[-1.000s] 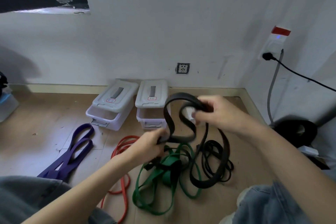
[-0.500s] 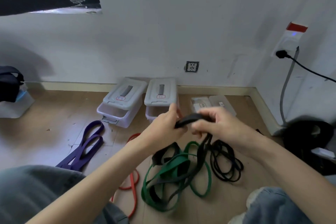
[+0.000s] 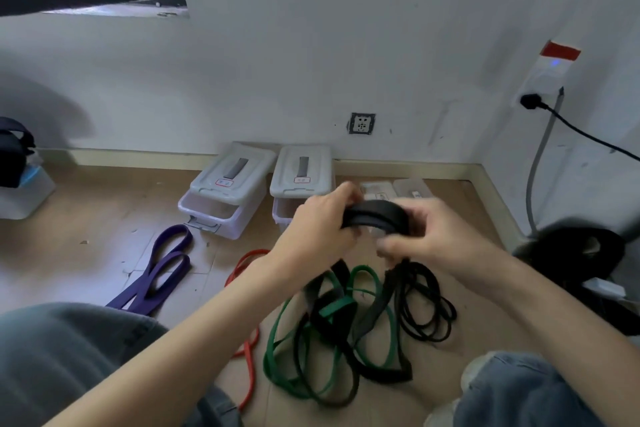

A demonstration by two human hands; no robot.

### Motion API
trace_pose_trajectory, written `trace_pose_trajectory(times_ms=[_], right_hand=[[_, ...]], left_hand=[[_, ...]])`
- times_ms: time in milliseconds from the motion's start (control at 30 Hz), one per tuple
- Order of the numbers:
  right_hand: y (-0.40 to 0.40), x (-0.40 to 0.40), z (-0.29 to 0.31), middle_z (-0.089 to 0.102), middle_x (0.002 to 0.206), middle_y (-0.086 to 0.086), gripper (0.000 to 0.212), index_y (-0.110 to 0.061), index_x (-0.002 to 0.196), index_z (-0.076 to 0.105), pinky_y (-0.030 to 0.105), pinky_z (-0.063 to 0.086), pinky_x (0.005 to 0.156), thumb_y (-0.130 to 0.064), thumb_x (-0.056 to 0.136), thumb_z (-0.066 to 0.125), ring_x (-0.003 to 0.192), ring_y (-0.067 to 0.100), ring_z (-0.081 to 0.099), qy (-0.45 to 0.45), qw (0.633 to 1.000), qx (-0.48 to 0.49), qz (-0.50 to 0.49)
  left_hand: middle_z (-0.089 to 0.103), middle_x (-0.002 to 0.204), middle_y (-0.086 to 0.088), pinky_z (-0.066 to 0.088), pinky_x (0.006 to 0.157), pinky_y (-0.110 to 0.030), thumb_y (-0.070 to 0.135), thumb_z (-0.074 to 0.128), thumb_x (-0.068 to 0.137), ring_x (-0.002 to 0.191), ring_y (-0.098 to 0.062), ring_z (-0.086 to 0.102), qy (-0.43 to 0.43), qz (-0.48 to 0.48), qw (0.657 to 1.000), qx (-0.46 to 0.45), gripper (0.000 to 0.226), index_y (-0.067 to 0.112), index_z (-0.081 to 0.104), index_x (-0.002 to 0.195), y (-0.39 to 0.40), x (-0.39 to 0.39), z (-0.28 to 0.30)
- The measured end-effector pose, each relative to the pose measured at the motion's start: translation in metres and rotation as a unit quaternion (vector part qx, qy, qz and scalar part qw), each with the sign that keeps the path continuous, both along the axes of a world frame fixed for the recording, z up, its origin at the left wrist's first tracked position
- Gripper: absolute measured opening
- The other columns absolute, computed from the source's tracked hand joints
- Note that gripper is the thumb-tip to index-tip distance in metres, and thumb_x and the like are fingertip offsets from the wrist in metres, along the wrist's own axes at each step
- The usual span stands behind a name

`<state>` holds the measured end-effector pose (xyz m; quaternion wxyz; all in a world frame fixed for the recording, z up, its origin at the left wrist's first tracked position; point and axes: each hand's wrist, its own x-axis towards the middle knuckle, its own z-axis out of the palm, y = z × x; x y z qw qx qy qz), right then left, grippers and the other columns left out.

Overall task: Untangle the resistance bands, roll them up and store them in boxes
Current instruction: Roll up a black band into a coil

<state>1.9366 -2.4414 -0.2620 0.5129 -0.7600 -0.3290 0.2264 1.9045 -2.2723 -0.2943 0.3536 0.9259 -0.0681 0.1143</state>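
I see both hands raised over the floor (image 3: 86, 253), working one wide black band (image 3: 375, 215) between them. The left hand (image 3: 318, 232) has its grip curled round the left end of the coiled part, fingers wrapped under it and thumb on top. The right hand (image 3: 440, 239) pinches the right side of the same coil, and the loose remainder of the band hangs from it down into the heap below. That heap lies on the floor between my knees: a green band (image 3: 277, 354) looped through more black strap, and just to its right a thin black band (image 3: 429, 305) lying in several rings. A red band (image 3: 247, 350) runs along the heap's left edge, partly hidden by the left forearm. Well to the left, a purple band (image 3: 156, 274) lies apart from the rest. Against the wall stand two lidded boxes side by side, the left box (image 3: 225, 191) and the right box (image 3: 301, 173), the second partly behind the left hand.
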Motion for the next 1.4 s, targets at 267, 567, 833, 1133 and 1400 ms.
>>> trace_pose_trajectory(times_ms=[267,567,833,1133,1400], right_hand=[[-0.018,0.016,0.012,0.073,0.082,0.002,0.015,-0.015,0.087,0.070,0.026,0.051,0.077,-0.020,0.074,0.076,0.083,0.014,0.069,0.024,0.994,-0.107,0.020],[0.000,0.001,0.001,0.057,0.060,-0.007,0.006,-0.009,0.085,0.062,0.022,0.047,0.061,-0.012,0.080,0.063,0.056,0.006,0.054,0.064,0.998,0.001,-0.001],[0.001,0.003,-0.001,0.073,0.096,0.004,0.022,-0.016,0.099,0.069,0.021,0.054,0.079,-0.014,0.078,0.074,0.092,0.015,0.069,0.123,0.984,-0.105,0.078],[0.011,0.002,0.002,0.067,0.065,0.000,0.007,-0.006,0.091,0.064,0.022,0.052,0.062,-0.004,0.084,0.063,0.063,0.013,0.063,0.019,0.998,-0.055,-0.008],[0.015,-0.002,-0.016,0.069,0.082,0.014,0.017,-0.010,0.095,0.062,0.029,0.057,0.073,-0.006,0.080,0.069,0.074,0.022,0.068,0.050,0.993,-0.104,0.014]], left_hand=[[0.067,0.068,0.012,0.052,0.064,-0.023,0.004,0.051,0.089,0.066,-0.003,0.066,0.136,-0.075,0.972,-0.175,0.026,0.029,0.058,0.085,0.004,-0.007,-0.030],[0.054,0.066,0.014,0.042,0.057,-0.014,0.006,0.055,0.083,0.067,-0.019,0.056,0.112,-0.079,0.990,-0.030,0.027,0.030,0.046,0.075,0.010,-0.007,-0.044],[0.067,0.071,0.014,0.048,0.062,-0.014,0.021,0.049,0.071,0.071,0.003,0.063,0.032,-0.021,0.991,-0.131,0.023,0.030,0.063,0.087,0.019,-0.010,-0.024],[0.063,0.069,0.013,0.046,0.060,-0.012,0.008,0.051,0.090,0.068,-0.005,0.063,0.130,-0.026,0.987,-0.092,0.025,0.032,0.054,0.082,0.016,-0.009,-0.047],[0.053,0.075,0.016,0.038,0.063,-0.008,-0.002,0.055,0.068,0.065,-0.002,0.049,-0.067,-0.032,0.997,-0.026,0.031,0.012,0.054,0.096,0.011,-0.004,-0.015]])
